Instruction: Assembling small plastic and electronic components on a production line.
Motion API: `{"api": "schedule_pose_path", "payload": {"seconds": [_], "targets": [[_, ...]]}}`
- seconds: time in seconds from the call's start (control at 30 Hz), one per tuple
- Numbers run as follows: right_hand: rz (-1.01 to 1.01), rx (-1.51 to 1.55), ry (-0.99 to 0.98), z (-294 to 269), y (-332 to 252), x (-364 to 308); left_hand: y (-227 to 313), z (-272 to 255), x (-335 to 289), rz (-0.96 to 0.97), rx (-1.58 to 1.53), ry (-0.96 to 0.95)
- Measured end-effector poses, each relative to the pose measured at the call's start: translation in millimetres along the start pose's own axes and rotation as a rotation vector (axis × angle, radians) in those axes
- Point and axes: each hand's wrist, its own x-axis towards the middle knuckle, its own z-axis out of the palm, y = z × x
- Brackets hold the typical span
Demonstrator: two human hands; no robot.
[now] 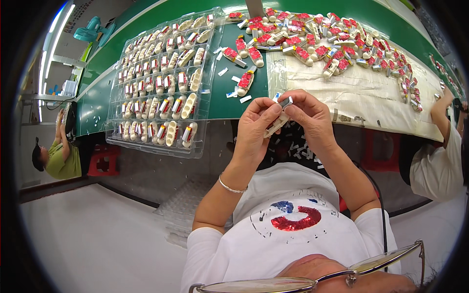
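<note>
Both my hands meet just off the front edge of the green table. Closed fingers of my left hand (256, 122) grip a small cream oblong plastic shell (276, 124), hollow and boat-shaped. My right hand (311, 116) pinches at the shell's upper end, where a small grey block (285, 102) with a blue-and-white tab sticks up between the fingertips. Fingers hide much of the shell. Ahead of my hands, a similar piece with a red label (245, 82) lies on the table among loose white slips (245, 99).
A clear plastic tray (198, 139) with rows of cream pieces overhangs the table's front edge at left. Many red-labelled pieces (298, 41) are heaped at the back right, partly over a cream sheet (317, 93). Co-workers sit at far left and far right. White scraps (298, 149) lie below my hands.
</note>
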Motion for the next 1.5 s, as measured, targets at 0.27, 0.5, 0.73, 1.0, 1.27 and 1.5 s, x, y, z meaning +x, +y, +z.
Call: {"api": "schedule_pose_path", "payload": {"seconds": [0.27,0.5,0.73,1.0,1.27,1.5], "targets": [[-0.046,0.025,0.106,1.7,-11.5,4.1,4.7,8.7,-13.1,0.177,0.156,-0.029],[-0.361,-0.549,-0.051,-1.5,-23.9,5.8,7.2,2.1,-14.4,0.322,0.425,-0.002],[-0.556,-0.905,-0.217,-1.1,-36.5,11.3,11.5,12.7,-18.6,0.409,0.464,0.053],[-0.622,-0.981,-0.234,-1.3,-36.7,9.8,18.2,8.0,-24.5,0.354,0.509,0.022],[-0.420,-0.909,-0.197,3.7,-42.3,3.0,20.3,10.1,-25.3,0.356,0.538,0.019],[-0.433,-0.815,-0.160,7.3,-26.2,9.5,15.8,-2.7,-7.4,0.280,0.213,0.088]]}}
